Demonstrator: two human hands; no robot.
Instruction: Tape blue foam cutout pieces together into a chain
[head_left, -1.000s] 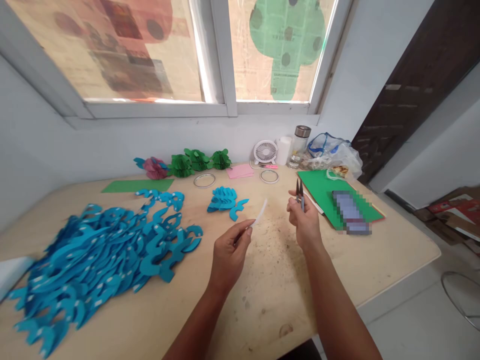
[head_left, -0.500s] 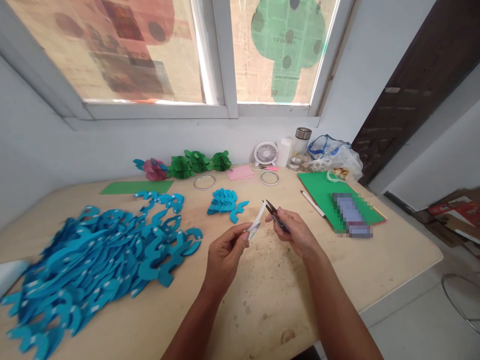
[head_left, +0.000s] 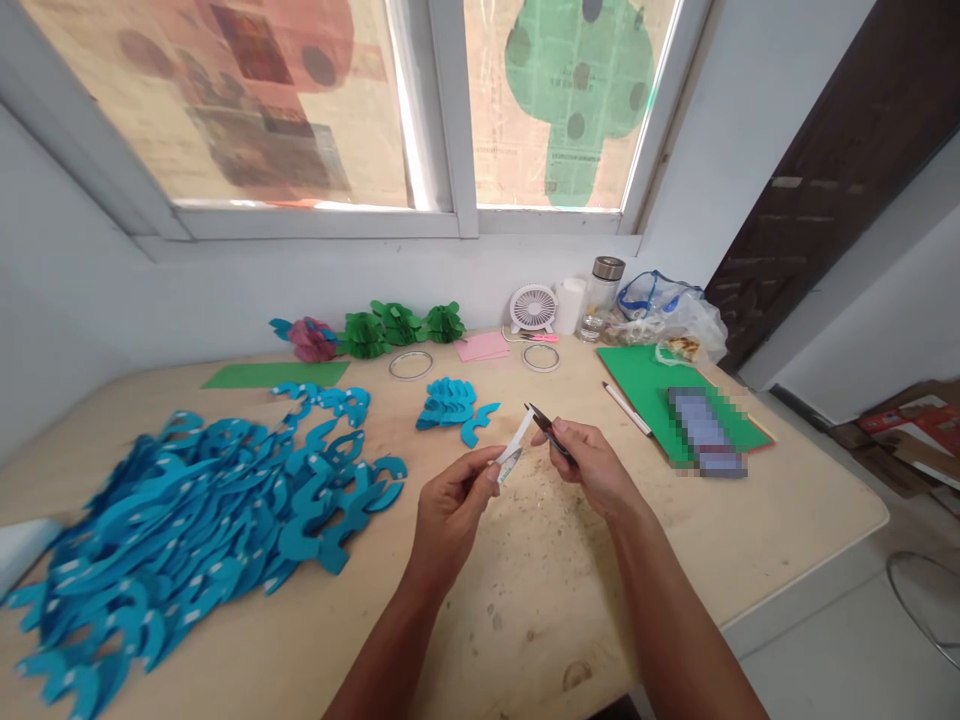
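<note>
Working at a wooden table here, and the left hand is pinching a thin white strip between thumb and fingers, holding it up off the table. The right hand is closed around a small pair of thread snips, with the dark tips right by the strip's upper part. I can't tell if the blades are open or actually biting, they're tiny from this angle. There's also a small greyish bit near the strip's lower end, too small to make out.

Tip for this kind of fiddly snipping: pinch close to the spot you're working on so the strip can't flex, and use just the tips of the blades, keeping them square to the edge.

To the left there's a big heap of blue foam cutouts, plus a smaller stack of them just beyond the hands. Further back are a green paper sheet, two thin wire rings, pink sticky notes and a green board with a pen beside it
</note>
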